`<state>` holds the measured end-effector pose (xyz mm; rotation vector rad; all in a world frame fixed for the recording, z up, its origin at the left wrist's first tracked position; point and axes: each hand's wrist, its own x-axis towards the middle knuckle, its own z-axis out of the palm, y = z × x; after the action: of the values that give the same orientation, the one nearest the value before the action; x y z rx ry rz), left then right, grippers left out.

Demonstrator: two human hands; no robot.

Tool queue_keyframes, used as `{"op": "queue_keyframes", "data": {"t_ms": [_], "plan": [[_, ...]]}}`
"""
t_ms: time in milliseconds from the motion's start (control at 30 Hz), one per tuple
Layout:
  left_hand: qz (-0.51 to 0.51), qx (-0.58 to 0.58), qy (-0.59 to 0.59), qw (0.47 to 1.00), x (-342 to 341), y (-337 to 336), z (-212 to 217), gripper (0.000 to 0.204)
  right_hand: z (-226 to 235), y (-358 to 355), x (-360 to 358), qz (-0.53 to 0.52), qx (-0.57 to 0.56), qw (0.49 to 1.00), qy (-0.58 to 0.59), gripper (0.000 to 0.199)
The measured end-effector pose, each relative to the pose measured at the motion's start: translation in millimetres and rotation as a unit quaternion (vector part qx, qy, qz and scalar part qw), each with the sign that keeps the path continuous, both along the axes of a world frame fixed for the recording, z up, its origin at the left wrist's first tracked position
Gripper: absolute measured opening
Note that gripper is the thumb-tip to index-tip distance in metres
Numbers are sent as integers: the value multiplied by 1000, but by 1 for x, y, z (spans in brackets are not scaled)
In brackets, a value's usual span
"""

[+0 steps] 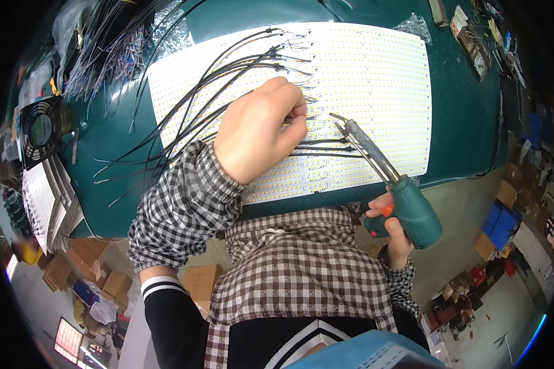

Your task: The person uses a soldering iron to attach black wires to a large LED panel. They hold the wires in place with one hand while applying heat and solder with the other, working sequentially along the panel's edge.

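Note:
A white LED board dotted with rows of small yellowish LEDs lies on the green table. Several black cables with thin stripped leads run across its left half to the middle, where their ends meet the board. My left hand rests over these cables, thumb and fingers closed in a pinch; whatever is between them is hidden. In my right hand is a green soldering gun with an orange-red trigger. Its metal tip points up and left, just right of my left fingertips, over the board.
Bundled loose wires lie at the far left. A black fan and a stack of papers stand along the left side. Clear plastic wrap is beyond the board. Cardboard boxes sit on the floor below.

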<state>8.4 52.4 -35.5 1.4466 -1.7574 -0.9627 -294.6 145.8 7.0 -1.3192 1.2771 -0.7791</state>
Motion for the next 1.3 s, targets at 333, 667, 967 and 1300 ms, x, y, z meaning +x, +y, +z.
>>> {"op": "queue_keyframes", "data": {"t_ms": [333,667,967,1300], "plan": [[-6,1,-4,1000,0,0,3,7,-11,4,-9,-16,11,1000,-4,64],[2,3,6,1000,-1,0,3,8,-16,3,-9,7,-12,999,34,63],[2,-15,-20,1000,-1,1,1,8,-13,1,-7,20,-33,997,64,64],[2,-15,-22,1000,-2,1,2,7,-14,4,-9,15,-7,998,60,63]]}}
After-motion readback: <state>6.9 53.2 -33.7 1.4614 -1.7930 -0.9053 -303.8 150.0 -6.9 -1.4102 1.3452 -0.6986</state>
